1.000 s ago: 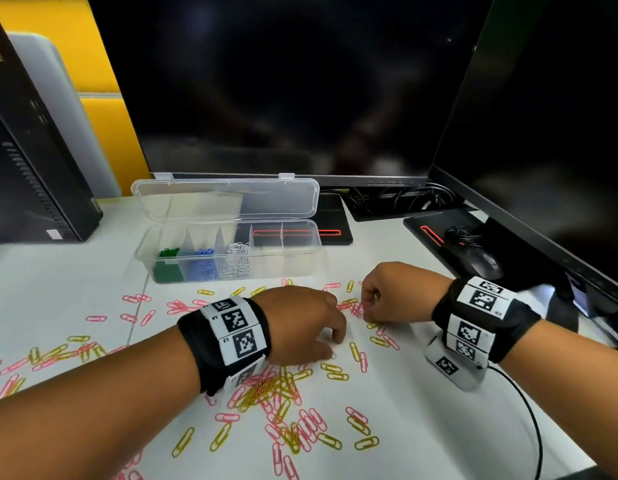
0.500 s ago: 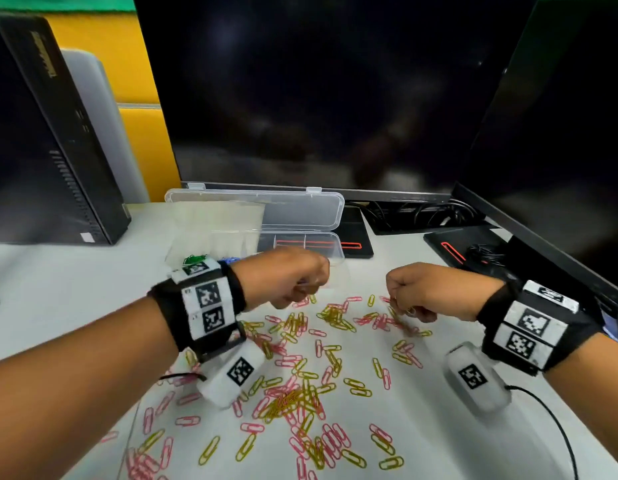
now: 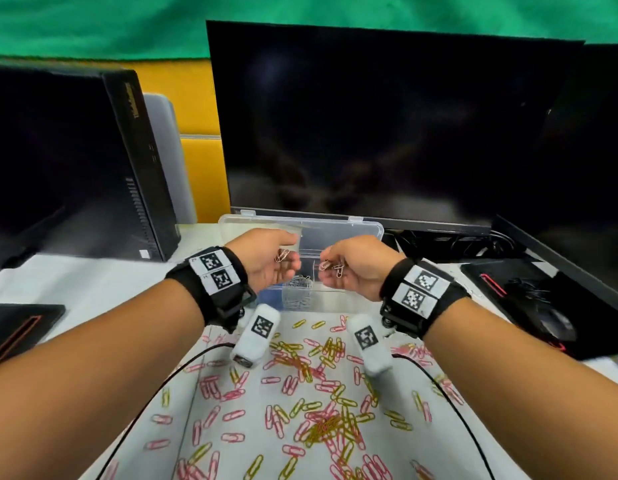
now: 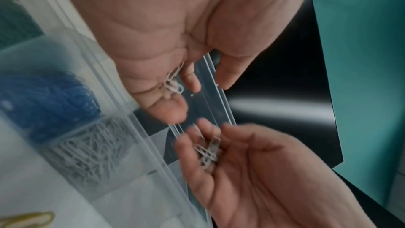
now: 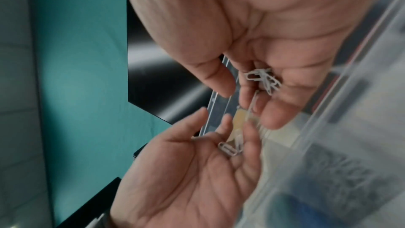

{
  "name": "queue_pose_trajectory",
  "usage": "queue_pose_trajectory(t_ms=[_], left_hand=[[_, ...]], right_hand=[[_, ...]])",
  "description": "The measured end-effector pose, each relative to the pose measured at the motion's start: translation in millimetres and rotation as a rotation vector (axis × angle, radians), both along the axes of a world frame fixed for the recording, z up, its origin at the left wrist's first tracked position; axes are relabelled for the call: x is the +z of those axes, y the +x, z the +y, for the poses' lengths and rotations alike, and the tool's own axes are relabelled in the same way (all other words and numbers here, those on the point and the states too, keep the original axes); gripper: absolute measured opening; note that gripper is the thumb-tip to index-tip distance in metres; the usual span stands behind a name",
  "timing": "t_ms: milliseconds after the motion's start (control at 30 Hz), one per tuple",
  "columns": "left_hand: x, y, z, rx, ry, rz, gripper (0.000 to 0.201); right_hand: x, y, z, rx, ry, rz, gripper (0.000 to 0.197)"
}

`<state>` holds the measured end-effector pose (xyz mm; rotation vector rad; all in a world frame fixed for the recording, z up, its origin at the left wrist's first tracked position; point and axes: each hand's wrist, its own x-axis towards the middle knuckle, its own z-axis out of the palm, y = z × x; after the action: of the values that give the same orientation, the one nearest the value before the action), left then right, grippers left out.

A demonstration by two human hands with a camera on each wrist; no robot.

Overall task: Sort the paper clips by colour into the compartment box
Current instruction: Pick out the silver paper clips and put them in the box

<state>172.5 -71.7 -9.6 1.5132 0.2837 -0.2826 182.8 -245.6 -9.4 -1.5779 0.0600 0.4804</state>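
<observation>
Both hands hover palm to palm over the clear compartment box point(image 3: 335, 306). My left hand point(image 3: 283, 258) point(image 4: 197, 93) has relaxed, parted fingers, and a few white paper clips point(image 4: 174, 84) lie loose at their base. My right hand point(image 3: 330, 268) point(image 5: 245, 103) is also loosely spread, with several white clips point(image 5: 263, 81) resting on its fingers. Below them a compartment holds a pile of white clips point(image 4: 92, 150), with blue clips point(image 4: 48, 100) in the one beside it. Pink and yellow clips point(image 3: 318, 393) lie scattered on the table in front of the box.
The box's open lid point(image 3: 342, 233) leans back against a dark monitor point(image 3: 370, 133). A second monitor point(image 3: 595, 168) stands at the right with a mouse point(image 3: 557, 323) below it, and a black computer tower point(image 3: 75, 168) at the left. Wrist-camera cables trail across the clips.
Both hands rose from the table as fists, moved forward over the box, turned palms inward and spread their fingers, showing white clips.
</observation>
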Motion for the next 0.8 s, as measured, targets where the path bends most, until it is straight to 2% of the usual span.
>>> queue_pose_trajectory(t_ms=[100,200,267,333,400,467,533,567,633,700,800], left_hand=[[1,-4,-4,-0.095,-0.051,-0.002,0.045],[3,-13,-6,-0.21,-0.133,0.013,0.051],[5,-18,-3,-0.256,-0.144,0.012,0.06],[10,-25,3,-0.273,-0.134,0.004,0.078],[16,-35,11,-0.212,-0.146,-0.035,0.076],[18,-53,22,-0.148,-0.079,-0.11,0.059],[16,-80,37,-0.249,0.211,-0.201,0.041],[14,-96,45,-0.367,0.432,-0.231,0.031],[6,-129,59,-0.596,0.919,-0.25,0.015],[-7,-160,68,-0.739,1.267,-0.254,0.011],[-23,-195,83,-0.759,1.452,-0.232,0.006]], right_hand=[[0,8,27,0.015,0.045,0.017,0.013],[-1,11,38,0.08,0.016,0.032,0.035],[-1,9,38,0.101,-0.006,-0.003,0.035],[2,1,34,0.119,-0.056,-0.077,0.032],[11,-17,21,0.139,-0.254,-0.259,0.028],[19,-47,-4,0.209,-0.581,-0.52,0.019],[23,-85,-33,0.403,-0.899,-0.693,0.004],[23,-104,-46,0.53,-1.065,-0.705,0.007],[16,-136,-64,0.727,-1.343,-0.601,0.009],[5,-164,-78,0.81,-1.466,-0.564,0.011],[-12,-183,-93,0.776,-1.456,-0.527,0.014]])
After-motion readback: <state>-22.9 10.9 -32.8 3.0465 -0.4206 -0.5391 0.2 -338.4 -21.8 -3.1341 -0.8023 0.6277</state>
